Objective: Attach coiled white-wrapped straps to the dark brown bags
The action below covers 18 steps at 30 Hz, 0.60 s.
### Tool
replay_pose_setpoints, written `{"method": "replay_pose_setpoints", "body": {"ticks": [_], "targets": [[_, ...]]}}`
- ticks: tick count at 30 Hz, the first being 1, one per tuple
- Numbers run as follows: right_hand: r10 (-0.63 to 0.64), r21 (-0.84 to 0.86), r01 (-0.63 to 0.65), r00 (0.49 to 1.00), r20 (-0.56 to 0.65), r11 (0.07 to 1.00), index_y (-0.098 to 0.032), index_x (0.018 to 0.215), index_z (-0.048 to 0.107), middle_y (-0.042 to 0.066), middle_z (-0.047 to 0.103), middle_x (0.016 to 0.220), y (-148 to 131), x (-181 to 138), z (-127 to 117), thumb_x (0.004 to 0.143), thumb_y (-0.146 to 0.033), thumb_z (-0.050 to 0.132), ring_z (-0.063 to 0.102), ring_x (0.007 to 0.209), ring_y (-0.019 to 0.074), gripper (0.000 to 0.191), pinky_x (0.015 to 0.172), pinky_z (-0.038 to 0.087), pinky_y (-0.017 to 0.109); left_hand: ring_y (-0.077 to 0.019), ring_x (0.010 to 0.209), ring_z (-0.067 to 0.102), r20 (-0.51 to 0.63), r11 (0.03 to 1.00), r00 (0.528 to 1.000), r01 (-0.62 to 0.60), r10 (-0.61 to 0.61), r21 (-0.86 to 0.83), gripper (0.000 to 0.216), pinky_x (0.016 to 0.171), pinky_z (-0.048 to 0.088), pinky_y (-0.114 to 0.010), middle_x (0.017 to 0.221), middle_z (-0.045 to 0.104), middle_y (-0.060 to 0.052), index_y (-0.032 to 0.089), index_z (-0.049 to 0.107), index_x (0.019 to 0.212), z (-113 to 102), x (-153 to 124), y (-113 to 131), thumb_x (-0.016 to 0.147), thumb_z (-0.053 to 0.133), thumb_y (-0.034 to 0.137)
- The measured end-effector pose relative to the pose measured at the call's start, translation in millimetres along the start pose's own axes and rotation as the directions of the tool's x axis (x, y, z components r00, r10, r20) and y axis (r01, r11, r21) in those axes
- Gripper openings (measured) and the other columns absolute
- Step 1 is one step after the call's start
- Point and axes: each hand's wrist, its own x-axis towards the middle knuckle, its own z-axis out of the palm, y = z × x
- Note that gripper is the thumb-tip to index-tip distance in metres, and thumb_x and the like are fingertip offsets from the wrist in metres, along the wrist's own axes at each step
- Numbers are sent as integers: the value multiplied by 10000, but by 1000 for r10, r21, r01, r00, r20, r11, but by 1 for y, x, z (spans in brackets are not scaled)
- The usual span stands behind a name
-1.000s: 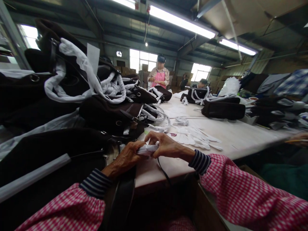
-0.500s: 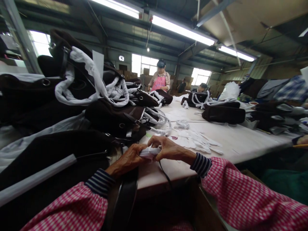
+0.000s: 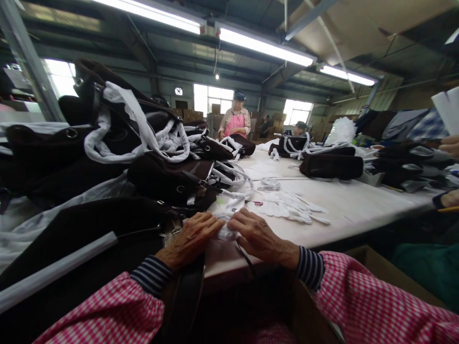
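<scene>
Where the table (image 3: 358, 203) edge meets the lap, the left hand (image 3: 191, 237) and the right hand (image 3: 258, 235) lie flat, side by side. Their fingers stretch forward and press down on a white paper wrap (image 3: 228, 217) at the near edge. Small dark marks on the wrap are too small to read. A dark strap (image 3: 184, 296) and a thin black cord (image 3: 245, 258) drop below the wrists, their ends hidden. A heap of dark bags (image 3: 168, 179) with white-wrapped handles crowds in from the left. Beyond lie loose white paper pieces (image 3: 287, 206). A person in a pink apron (image 3: 234, 123) stands far back, and another person's hand (image 3: 448, 198) is cut off at the right.
</scene>
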Motion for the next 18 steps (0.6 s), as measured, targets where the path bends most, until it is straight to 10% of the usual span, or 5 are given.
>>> {"method": "replay_pose_setpoints", "body": {"ticks": [4, 9, 18], "targets": [[-28, 142, 23, 999, 37, 990, -199, 1236, 620, 100, 656, 1217, -6, -24, 3, 848, 4, 524, 574, 1177, 252, 448, 1025, 505, 408, -279, 1361, 515, 112, 989, 993, -6, 23, -150, 682, 1158, 402, -445, 1501, 546, -114, 238, 361, 1562, -21, -20, 0, 946, 653, 239], [113, 271, -98, 993, -42, 958, -221, 1404, 567, 105, 604, 1417, -3, -21, -4, 970, -194, 608, 531, 1339, 249, 436, 1153, 448, 445, -273, 1479, 419, 158, 985, 986, 70, -45, -156, 610, 1229, 346, -447, 1610, 446, -77, 281, 404, 1555, -52, -31, -2, 1011, 564, 507], [51, -134, -41, 996, 76, 990, -75, 1525, 454, 211, 490, 1554, -18, -8, 33, 1071, -476, 431, 450, 1448, 352, 606, 1177, 400, 550, -284, 1475, 441, 122, 984, 979, 156, -166, 90, 708, 1214, 386, -439, 1628, 404, -139, 190, 348, 1594, 6, -48, 2, 1033, 424, 615]]}}
